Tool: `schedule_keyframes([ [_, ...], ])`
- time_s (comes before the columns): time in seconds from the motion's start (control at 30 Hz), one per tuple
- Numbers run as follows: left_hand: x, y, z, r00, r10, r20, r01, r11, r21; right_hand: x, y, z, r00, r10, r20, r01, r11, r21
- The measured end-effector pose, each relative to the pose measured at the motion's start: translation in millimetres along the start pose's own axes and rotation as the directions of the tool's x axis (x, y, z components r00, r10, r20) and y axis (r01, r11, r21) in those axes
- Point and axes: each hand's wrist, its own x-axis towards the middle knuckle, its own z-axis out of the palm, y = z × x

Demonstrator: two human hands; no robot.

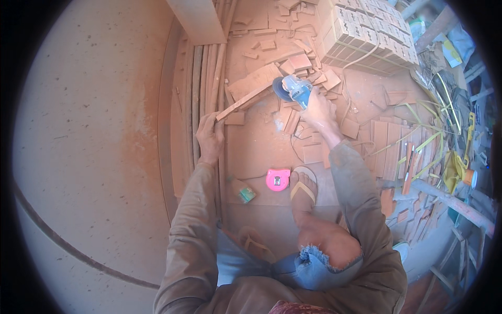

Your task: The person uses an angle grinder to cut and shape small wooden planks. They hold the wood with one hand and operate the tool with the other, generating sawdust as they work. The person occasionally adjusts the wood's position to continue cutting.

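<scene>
My right hand (320, 111) is wrapped round the body of a blue angle grinder (299, 93). The grinder's dark disc (281, 89) is at the far right end of a narrow terracotta tile (246, 101); whether it touches I cannot tell. My left hand (210, 137) grips the near left end of that tile, which is tilted up on edge. Beneath and beyond it lies a broader terracotta slab (253, 82). A smaller tile piece (235, 119) lies just right of my left hand.
A strapped stack of terracotta blocks (361, 39) stands at the back right. Broken tiles (298, 63) litter the floor ahead. A pink tape measure (277, 179) lies by my sandalled foot (303, 189), a green packet (247, 194) nearby. Long poles (206, 78) run along the left.
</scene>
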Motion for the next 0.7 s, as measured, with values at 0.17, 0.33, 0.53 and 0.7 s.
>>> schedule_keyframes([
  [0.17, -4, -8, -3, 1.0, 0.019, -0.005, -0.018, 0.999, 0.034, -5, -3, -2, 1.0, -0.002, -0.016, 0.002, 1.0, 0.004],
  [0.33, 0, 10, -4, 0.997, 0.062, 0.036, -0.063, 0.998, 0.024, -6, 0, 10, 1.0, -0.001, -0.025, 0.001, 1.0, 0.01],
  [0.53, -5, 15, -4, 0.992, 0.125, 0.031, -0.125, 0.992, 0.005, -7, 11, 11, 0.999, 0.039, -0.033, -0.038, 0.999, 0.012],
  [0.7, -1, 16, -4, 0.989, 0.146, 0.028, -0.146, 0.989, -0.006, -22, -2, 12, 0.998, -0.038, -0.054, 0.04, 0.998, 0.043],
])
